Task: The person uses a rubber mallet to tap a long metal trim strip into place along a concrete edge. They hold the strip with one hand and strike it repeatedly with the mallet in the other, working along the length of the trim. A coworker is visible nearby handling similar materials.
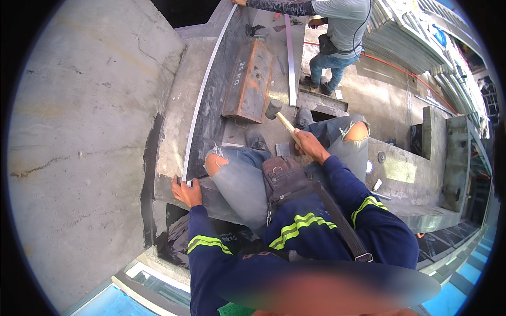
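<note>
Seen from the head camera, the place is a raw concrete site: a broad grey wall (95, 126) fills the area to the left of the left hand, and stacked ribbed metal sheets (406, 34) rise far beyond the right hand, off to its right. The left hand (188, 194) is at the near end of a long pale straightedge (210, 89), with fingers on one side of the tip and the thumb on the other; how firmly they press cannot be told. From that hand the straightedge runs away along the top of a dark upright panel (213, 110), and at its far end is a co-worker's hand (240, 2). The right hand (312, 146) is wrapped round the wooden handle of a mallet (285, 121), whose dark head points up and to the left of the fist, clear of the straightedge. Past the mallet head, to its left, a rust-stained steel block (249, 81) sits beside the panel. Directly beyond the mallet head lies a pale metal bar (291, 60). Below and left of the right fist, a dark pouch (284, 176) rests between the person's thighs.
</note>
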The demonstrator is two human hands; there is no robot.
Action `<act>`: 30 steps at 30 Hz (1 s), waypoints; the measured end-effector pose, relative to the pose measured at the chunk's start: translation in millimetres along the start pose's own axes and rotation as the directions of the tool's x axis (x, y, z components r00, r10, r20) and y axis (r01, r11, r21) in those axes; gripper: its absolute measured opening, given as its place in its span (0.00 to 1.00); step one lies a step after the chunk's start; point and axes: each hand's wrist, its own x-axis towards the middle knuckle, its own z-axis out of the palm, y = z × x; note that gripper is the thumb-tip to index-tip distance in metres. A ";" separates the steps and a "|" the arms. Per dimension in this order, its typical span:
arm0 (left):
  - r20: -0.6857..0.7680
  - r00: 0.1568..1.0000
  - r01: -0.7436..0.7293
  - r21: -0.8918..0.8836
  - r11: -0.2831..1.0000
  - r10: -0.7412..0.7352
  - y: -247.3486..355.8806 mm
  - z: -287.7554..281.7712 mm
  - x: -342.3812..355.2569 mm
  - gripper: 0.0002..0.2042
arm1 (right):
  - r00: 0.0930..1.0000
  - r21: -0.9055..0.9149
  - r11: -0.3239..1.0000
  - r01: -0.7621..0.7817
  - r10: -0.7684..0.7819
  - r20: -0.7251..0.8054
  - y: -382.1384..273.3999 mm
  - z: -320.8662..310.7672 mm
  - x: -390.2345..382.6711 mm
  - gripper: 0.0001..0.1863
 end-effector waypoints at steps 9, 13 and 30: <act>-0.003 1.000 0.001 -0.017 1.000 -0.001 0.8 -0.9 -0.9 0.25 | 0.980 -0.012 0.982 0.186 -0.185 0.074 -10.8 -9.8 5.4 0.20; -0.009 1.000 -0.008 -0.015 1.000 0.008 -0.3 -3.1 -1.0 0.24 | 0.998 -0.175 0.983 -0.054 0.061 0.032 12.3 -3.1 6.0 0.20; 0.116 0.993 -0.028 0.139 0.990 0.012 -3.7 -10.0 -0.2 0.30 | 0.986 -0.273 0.948 0.163 -0.165 0.016 22.5 6.0 -8.8 0.17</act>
